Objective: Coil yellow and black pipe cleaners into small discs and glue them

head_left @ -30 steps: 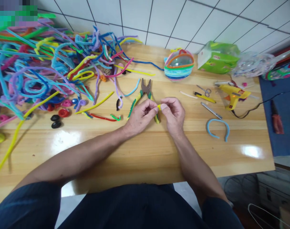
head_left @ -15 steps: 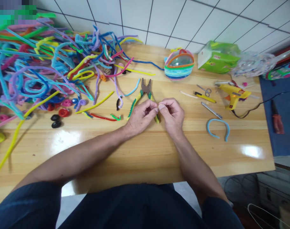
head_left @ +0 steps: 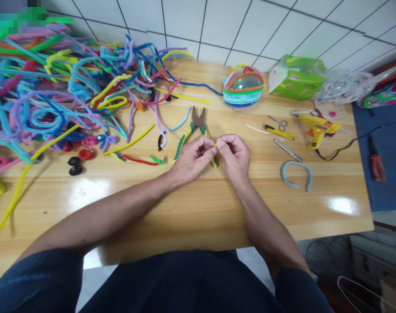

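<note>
Reaching in over the near edge of the light-brown wooden table (head_left: 185, 217), the left hand (head_left: 192, 158) and right hand (head_left: 234, 154) meet fingertip to fingertip. Grip: both pinched closed, thumb against forefinger, on one small yellow piece (head_left: 215, 144) held between them; its material is too small to tell. Change noted: 1.0 s ago more of the yellow showed; 0.5 s ago it was almost wholly hidden; now a sliver is visible again. Right hand has moved slightly toward the left, which has hardly shifted.

On about the same row, to the right, lies a light-blue fuzzy strip bent into an arc (head_left: 296, 164); to the left, a thin red fuzzy strip (head_left: 141, 160). Both unmoved.

Just beyond the hands: pliers with yellow-and-green handles (head_left: 199, 123), lying with jaws apart and pointing away, handles partly behind the left hand. Position unchanged.

Farther right, a yellow plastic glue gun (head_left: 319, 128). Farthest, near the tiled wall: a rainbow-striped rounded object with a clear window (head_left: 243, 93), as before.
</note>
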Motion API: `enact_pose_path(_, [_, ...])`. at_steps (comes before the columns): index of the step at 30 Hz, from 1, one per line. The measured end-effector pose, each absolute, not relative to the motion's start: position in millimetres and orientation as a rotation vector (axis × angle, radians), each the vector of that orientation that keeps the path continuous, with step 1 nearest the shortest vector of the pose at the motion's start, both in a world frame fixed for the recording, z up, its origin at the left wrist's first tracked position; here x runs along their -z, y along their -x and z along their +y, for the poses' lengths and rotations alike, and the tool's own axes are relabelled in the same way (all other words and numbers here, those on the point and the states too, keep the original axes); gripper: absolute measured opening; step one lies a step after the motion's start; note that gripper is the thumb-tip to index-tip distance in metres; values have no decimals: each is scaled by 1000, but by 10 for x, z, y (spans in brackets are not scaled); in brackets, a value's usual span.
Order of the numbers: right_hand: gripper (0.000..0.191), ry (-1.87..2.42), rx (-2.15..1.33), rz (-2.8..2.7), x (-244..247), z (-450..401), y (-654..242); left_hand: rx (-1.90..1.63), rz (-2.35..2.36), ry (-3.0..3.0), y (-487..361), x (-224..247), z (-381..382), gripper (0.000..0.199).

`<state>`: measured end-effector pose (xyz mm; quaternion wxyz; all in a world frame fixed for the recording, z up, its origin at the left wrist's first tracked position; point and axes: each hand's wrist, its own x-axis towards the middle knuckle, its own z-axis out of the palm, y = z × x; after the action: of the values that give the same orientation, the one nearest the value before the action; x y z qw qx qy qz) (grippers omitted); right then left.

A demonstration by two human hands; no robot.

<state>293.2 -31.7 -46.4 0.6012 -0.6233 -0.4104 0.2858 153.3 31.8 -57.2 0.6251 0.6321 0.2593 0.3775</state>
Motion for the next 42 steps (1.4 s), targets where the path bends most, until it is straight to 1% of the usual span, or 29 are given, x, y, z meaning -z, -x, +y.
enact_pose_path(4, [38, 1430, -765, -864, 472, -289, -2981, -842, 607, -1362, -1539, 565, 337, 29])
enact_pose_path(6, [43, 1395, -782, -820, 481, -278, -3016, -839, 616, -1319, -1539, 558, 357, 30])
enact_pose_path(8, [42, 1372, -780, -815, 489, -272, -3037, -838, 606, -1298, -1539, 556, 375, 30])
enact_pose_path(12, [29, 1432, -768, -899, 498, -274, -3000, -853, 605, -1319, -1545, 569, 382, 32])
enact_pose_path(14, [26, 1454, -760, -921, 494, -273, -2959, -874, 623, -1327, -1548, 579, 375, 34])
enact_pose_path(24, [26, 1425, -794, -949, 388, -214, -2901, -925, 635, -1299, -1551, 574, 370, 46])
enact_pose_path(28, [27, 1539, -756, -971, 355, -191, -3097, -896, 645, -1231, -1572, 516, 336, 54])
enact_pose_path(30, [24, 1656, -740, -1006, 340, -232, -3242, -837, 646, -1250, -1529, 465, 288, 50])
enact_pose_path(33, [17, 1767, -748, -1078, 323, -376, -3453, -720, 611, -1375, -1342, 374, 187, 35])
enact_pose_path(36, [11, 1814, -697, -1098, 316, -563, -3635, -621, 586, -1554, -1036, 295, 72, 27])
enact_pose_path(39, [18, 1886, -523, -1105, 328, -710, -3767, -577, 624, -1720, -709, 253, -47, 26])
enact_pose_path(42, [25, 1878, -520, -1238, 361, -777, -3776, -540, 683, -1857, -472, 257, -168, 25])
